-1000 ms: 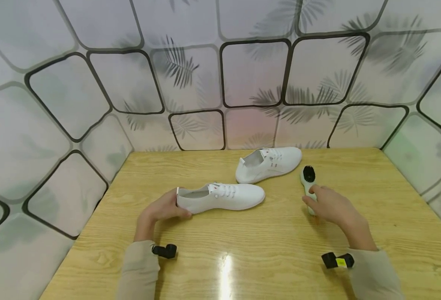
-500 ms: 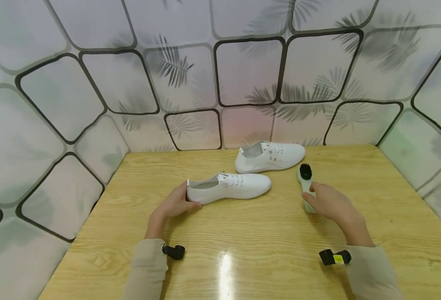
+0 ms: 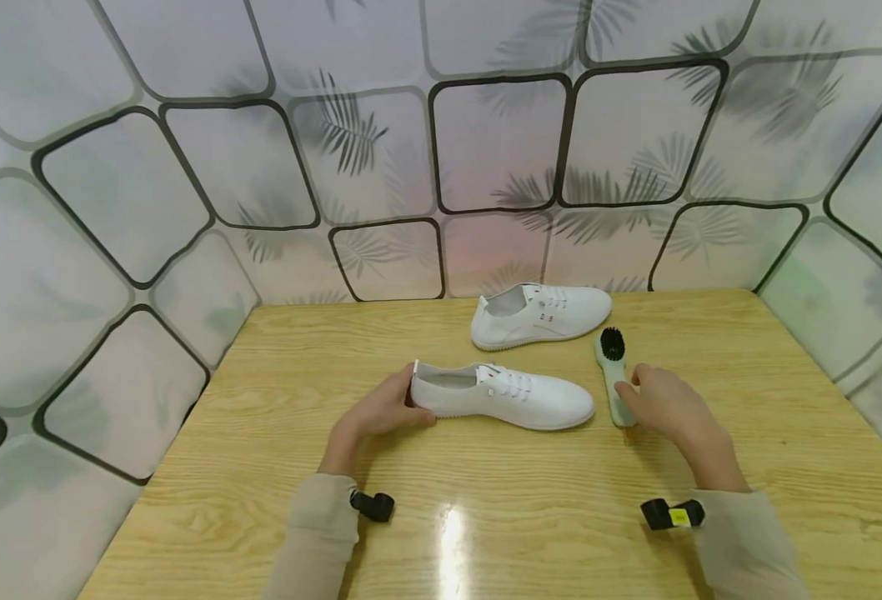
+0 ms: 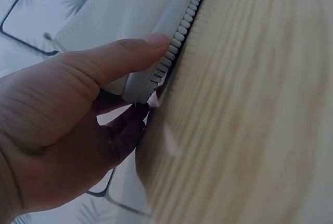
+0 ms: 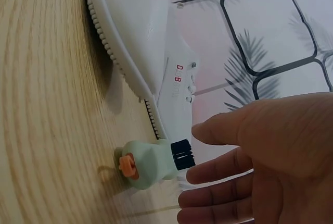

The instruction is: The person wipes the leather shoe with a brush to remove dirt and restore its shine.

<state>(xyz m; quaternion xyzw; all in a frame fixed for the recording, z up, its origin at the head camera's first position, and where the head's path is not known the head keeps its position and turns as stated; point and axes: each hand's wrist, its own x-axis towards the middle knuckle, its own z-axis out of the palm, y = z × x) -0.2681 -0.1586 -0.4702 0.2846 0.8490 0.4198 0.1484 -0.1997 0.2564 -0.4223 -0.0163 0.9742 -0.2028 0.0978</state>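
Note:
My left hand grips the heel of a white lace-up shoe, whose toe points right. In the left wrist view the thumb presses the side just above the ribbed sole, and the other fingers go behind the heel. A pale green brush lies on the table beyond the toe, black bristles up. Over its handle hovers my right hand; the right wrist view shows the fingers extended and apart from the brush, with its orange end piece facing the camera.
A second white shoe stands farther back on the wooden table, near the patterned wall. Walls also rise at the left and right sides. Red letters show on the rear shoe.
My left hand has slid the front shoe to the right, lately toward me as well, bringing its toe close to the brush. The right hand has eased slightly off the brush handle.

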